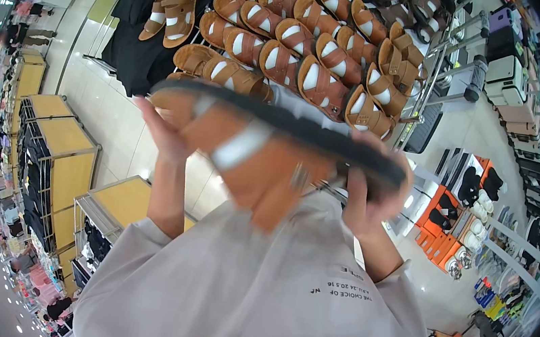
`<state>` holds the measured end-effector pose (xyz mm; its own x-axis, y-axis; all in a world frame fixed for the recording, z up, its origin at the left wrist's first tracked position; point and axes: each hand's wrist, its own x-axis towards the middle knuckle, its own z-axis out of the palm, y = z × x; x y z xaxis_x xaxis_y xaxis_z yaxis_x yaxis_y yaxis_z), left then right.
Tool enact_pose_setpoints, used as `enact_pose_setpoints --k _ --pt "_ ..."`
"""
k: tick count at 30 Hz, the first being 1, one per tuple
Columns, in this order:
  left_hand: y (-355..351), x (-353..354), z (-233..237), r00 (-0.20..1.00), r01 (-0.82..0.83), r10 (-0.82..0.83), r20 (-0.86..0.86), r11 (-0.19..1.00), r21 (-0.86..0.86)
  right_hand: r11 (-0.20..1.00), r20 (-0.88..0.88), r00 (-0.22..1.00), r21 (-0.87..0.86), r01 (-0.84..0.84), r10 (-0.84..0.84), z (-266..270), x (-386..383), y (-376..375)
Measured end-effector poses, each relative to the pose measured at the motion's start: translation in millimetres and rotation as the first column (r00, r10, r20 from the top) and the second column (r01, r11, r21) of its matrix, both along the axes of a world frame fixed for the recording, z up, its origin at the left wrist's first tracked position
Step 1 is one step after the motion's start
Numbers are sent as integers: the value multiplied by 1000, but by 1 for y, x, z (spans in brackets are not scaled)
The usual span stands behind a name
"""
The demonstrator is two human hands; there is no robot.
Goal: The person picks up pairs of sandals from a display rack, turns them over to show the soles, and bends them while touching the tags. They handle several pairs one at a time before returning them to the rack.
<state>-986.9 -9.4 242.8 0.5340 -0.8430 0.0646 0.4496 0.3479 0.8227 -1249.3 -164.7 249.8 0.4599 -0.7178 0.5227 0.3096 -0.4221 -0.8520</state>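
A brown strap sandal [264, 161] with a thick dark sole is held up before my chest, tilted on its side and blurred by motion. White stuffing shows between its straps. My right hand [376, 189] grips the heel end, its fingers wrapped round the sole. At the toe end, my left hand [169, 135] holds the sandal from below, with part of its fingers hidden behind it. Just beyond my hands, rows of similar brown sandals [280, 64] with white stuffing lie on a display stand.
Black cloth [139, 32] drapes the stand's left side, and a metal rail [436, 74] runs along its right. Orange shoe boxes [436, 224] with shoes stand at the right, below suitcases [507, 77]. Wood-topped racks [59, 134] are on the left.
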Motion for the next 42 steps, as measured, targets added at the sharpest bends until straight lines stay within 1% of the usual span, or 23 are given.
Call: enact_pose_setpoints --k 1,2,4,6,7,8,11,14,15,16,18,20,22,24,27,30,31,32,34,37,38,40,42 --pt "16 -1 -23 995 -32 45 -84 989 141 916 -21 1000 401 23 -16 -6 10 4" --pt "29 -1 -42 982 -51 100 -162 958 282 859 -203 976 510 36 80 -8 14 -8" --pt "26 -12 -58 989 -150 129 77 789 596 638 -101 964 765 -84 247 -32 32 -18" --pt "36 -13 -59 995 -14 70 -68 792 610 509 -114 940 858 -71 323 -61 43 -18" --pt "41 -12 -62 992 -28 103 -79 766 643 440 -116 924 896 -61 364 -71 51 -18" --pt "45 -10 -66 987 -42 138 -89 737 674 421 -129 918 906 -45 374 -76 59 -16" --pt "60 4 -69 967 -76 217 -137 752 655 386 -153 894 922 -24 421 -84 86 -9" --pt "81 31 -77 933 -146 328 -144 716 683 319 -62 916 945 -74 396 -91 116 2" --pt "87 42 -76 915 -179 377 -141 696 695 452 -113 919 889 -77 379 -109 125 7" --pt "94 54 -76 894 -210 425 -139 674 708 481 -151 908 875 -62 391 -110 133 12" --pt "116 91 -90 850 -273 497 -178 702 658 539 -225 884 841 -36 410 -110 148 21" --pt "125 134 -100 807 -424 563 -178 763 488 522 -212 865 850 -66 455 -116 158 28" --pt "131 192 -118 751 -544 653 -102 699 465 525 -227 841 847 -79 492 -119 166 35" --pt "129 251 -135 731 -627 682 -28 687 367 633 -321 807 770 -83 495 -123 172 42" --pt "118 326 -156 663 -706 747 58 597 382 785 -497 739 616 -69 455 -126 172 49" --pt "124 392 -204 617 -694 786 37 521 497 840 -590 705 542 -16 394 -116 170 58" --pt "123 393 -200 607 -666 794 -42 537 518 848 -619 689 530 11 377 -119 167 62" --pt "127 401 -211 597 -637 796 -100 546 544 855 -648 671 517 39 361 -124 162 66" --pt "126 397 -207 572 -679 820 -12 481 554 853 -682 649 513 97 336 -137 154 74" --pt "128 395 -207 522 -727 832 187 319 608 830 -708 627 531 170 324 -166 142 89" --pt "130 396 -207 524 -727 825 212 303 616 828 -717 619 529 187 319 -182 140 94" --pt "134 398 -205 526 -730 809 263 270 628 806 -711 628 550 218 316 -193 146 97" --pt "141 396 -194 549 -685 820 163 330 649 760 -682 661 598 256 314 -201 158 101"
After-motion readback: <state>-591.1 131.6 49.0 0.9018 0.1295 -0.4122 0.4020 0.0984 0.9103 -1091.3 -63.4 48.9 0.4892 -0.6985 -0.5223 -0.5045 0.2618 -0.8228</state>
